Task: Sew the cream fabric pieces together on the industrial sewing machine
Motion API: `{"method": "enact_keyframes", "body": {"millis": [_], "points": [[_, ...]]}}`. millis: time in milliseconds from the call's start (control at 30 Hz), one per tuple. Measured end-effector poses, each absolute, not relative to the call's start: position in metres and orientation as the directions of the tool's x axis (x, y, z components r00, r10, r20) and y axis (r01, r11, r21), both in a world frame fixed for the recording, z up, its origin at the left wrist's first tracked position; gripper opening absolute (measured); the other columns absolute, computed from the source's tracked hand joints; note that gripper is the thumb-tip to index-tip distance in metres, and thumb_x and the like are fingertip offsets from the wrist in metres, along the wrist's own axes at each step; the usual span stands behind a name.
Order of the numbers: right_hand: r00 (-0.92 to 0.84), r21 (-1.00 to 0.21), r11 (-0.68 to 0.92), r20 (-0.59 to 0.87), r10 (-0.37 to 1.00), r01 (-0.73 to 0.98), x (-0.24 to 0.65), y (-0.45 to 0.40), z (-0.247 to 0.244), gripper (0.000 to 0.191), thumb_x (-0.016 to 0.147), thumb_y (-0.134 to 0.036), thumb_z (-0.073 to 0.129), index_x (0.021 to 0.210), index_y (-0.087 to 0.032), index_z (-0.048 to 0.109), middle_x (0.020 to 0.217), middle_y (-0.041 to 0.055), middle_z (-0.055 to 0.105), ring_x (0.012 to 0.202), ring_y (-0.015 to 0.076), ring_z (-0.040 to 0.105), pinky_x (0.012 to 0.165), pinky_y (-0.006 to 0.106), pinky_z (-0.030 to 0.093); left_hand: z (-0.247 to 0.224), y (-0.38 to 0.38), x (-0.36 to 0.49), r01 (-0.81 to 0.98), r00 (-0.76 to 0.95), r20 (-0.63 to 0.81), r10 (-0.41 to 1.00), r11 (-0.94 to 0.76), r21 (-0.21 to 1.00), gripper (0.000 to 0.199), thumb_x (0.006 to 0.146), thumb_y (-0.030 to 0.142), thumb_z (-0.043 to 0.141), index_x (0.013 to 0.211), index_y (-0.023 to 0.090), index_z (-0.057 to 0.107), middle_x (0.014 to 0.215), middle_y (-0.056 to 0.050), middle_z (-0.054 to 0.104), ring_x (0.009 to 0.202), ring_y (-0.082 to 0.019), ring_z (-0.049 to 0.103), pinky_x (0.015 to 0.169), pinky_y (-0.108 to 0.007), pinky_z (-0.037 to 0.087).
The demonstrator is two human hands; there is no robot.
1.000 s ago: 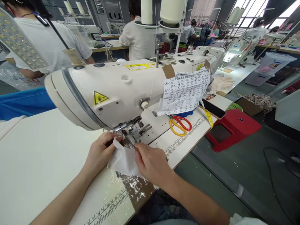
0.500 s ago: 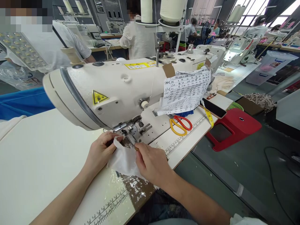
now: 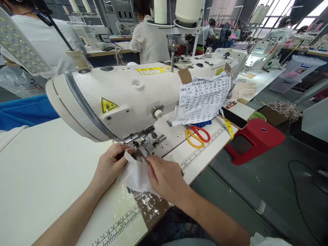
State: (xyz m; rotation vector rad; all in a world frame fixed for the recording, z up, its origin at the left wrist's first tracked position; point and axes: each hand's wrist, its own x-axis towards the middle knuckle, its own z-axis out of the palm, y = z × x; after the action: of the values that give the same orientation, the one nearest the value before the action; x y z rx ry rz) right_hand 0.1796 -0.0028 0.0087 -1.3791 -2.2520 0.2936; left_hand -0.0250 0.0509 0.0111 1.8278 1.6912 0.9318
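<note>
White fabric [image 3: 135, 176] drapes over the front of the sewing machine's [image 3: 123, 102] bed, just below the presser foot area. My left hand [image 3: 112, 164] pinches its upper left edge beside the needle area. On the right, my right hand [image 3: 165, 176] is closed on the fabric's other side, fingertips against a flat metal guide [image 3: 144, 152]. The fabric hangs in a loose fold between both hands. Its edge under the foot is hidden by the machine head and my fingers.
Scissors [image 3: 197, 136] with red and yellow handles lie right of the machine. A handwritten sheet [image 3: 205, 99] is taped to the arm. Beyond are a phone [image 3: 233, 118], a tape measure [image 3: 227, 128] and a red stool [image 3: 258, 140]. Co-workers sit behind; a lamp [image 3: 22, 44] hangs upper left.
My right hand has shifted very slightly left along the fabric. My left hand keeps its place. The co-worker at the upper left has changed posture a little.
</note>
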Motion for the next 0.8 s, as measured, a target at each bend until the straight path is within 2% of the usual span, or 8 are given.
{"method": "enact_keyframes", "body": {"millis": [167,400,467,667,800], "points": [[-0.377,-0.399,0.448,0.246,0.893,0.800,0.1788,-0.0030,0.0124,0.022,0.103,-0.019,0.046,0.119,-0.017,0.061,0.096,0.0041,0.077,0.076,0.0203,0.074,0.053,0.031,0.045,0.0073,0.0512,-0.0248,0.696,0.057,0.241,0.969,-0.211,0.686,0.035,0.081,0.056,0.058,0.081,0.024,0.073,0.090,-0.006,0.073,0.090,-0.025,0.065,0.079,-0.037,0.051],[-0.409,-0.363,0.459,0.211,0.888,0.811,0.1789,-0.0048,0.0157,0.023,0.104,-0.019,0.046,0.123,-0.015,0.058,0.096,0.0067,0.075,0.077,0.0217,0.073,0.052,0.031,0.047,0.0042,0.0561,-0.0241,0.819,0.161,0.340,0.927,-0.317,0.477,0.034,0.082,0.048,0.050,0.088,0.022,0.069,0.082,-0.007,0.067,0.081,-0.025,0.061,0.070,-0.038,0.050],[-0.412,-0.350,0.466,0.219,0.884,0.813,0.1788,-0.0050,0.0149,0.024,0.104,-0.019,0.046,0.124,-0.015,0.058,0.096,0.0068,0.075,0.078,0.0221,0.073,0.053,0.032,0.048,0.0035,0.0569,-0.0251,0.825,0.145,0.336,0.931,-0.301,0.478,0.031,0.080,0.046,0.049,0.086,0.023,0.068,0.079,-0.006,0.067,0.079,-0.025,0.061,0.068,-0.037,0.050],[-0.400,-0.349,0.449,0.207,0.893,0.822,0.1778,-0.0028,0.0134,0.023,0.104,-0.019,0.047,0.123,-0.014,0.058,0.094,0.0058,0.075,0.077,0.0226,0.074,0.051,0.033,0.049,0.0054,0.0557,-0.0290,0.788,0.048,0.242,0.969,-0.185,0.587,0.025,0.078,0.045,0.053,0.084,0.026,0.067,0.084,-0.002,0.071,0.072,-0.020,0.063,0.065,-0.031,0.051],[-0.390,-0.343,0.435,0.196,0.900,0.833,0.1777,-0.0024,0.0156,0.022,0.102,-0.018,0.048,0.121,-0.015,0.059,0.092,0.0054,0.075,0.075,0.0219,0.074,0.050,0.032,0.049,0.0079,0.0545,-0.0288,0.782,0.026,0.243,0.970,-0.171,0.599,0.023,0.075,0.045,0.055,0.080,0.026,0.066,0.080,-0.001,0.071,0.068,-0.019,0.062,0.062,-0.030,0.051]]}}
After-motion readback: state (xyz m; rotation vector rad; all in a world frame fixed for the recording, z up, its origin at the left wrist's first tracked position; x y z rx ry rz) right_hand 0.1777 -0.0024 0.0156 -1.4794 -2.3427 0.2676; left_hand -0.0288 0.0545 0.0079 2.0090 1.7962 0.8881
